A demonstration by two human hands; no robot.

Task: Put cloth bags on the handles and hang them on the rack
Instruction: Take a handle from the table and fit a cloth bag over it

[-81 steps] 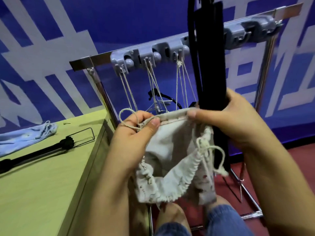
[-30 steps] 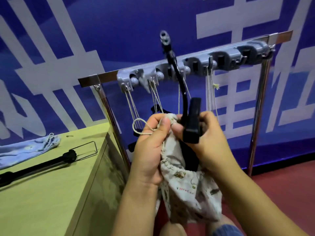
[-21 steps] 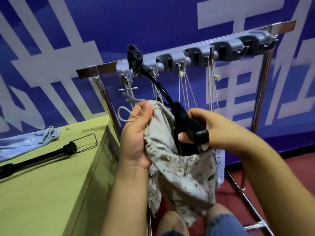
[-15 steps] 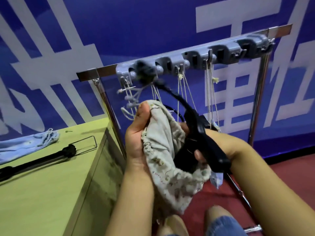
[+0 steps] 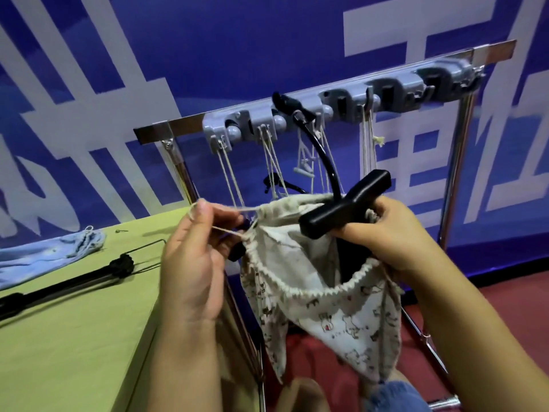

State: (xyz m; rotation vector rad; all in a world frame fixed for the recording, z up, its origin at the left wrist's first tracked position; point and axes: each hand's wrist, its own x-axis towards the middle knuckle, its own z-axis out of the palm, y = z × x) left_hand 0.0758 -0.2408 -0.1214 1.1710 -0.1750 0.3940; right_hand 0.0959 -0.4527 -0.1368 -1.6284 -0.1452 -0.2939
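Observation:
A cream printed drawstring bag (image 5: 332, 310) hangs open in front of me. A black T-shaped handle (image 5: 344, 205) sticks out of its mouth, its thin black shaft curving up toward the grey clip rail (image 5: 341, 107) of the rack. My right hand (image 5: 395, 233) grips the handle below the crossbar, at the bag's rim. My left hand (image 5: 193, 257) pinches the bag's drawstring (image 5: 234, 212) and holds it stretched out to the left. The lower part of the handle is hidden inside the bag.
Several cords hang from the rail's hooks. A chrome rack post (image 5: 454, 162) stands at the right. On the green table (image 5: 74, 337) at the left lie another black handle (image 5: 68, 283) and a light blue cloth bag (image 5: 50, 254). Red floor lies below.
The bag has come up over the handle's lower part. My left hand let go of the bag's rim and now pulls the drawstring leftward. The handle's crossbar has turned to lie across the bag's mouth.

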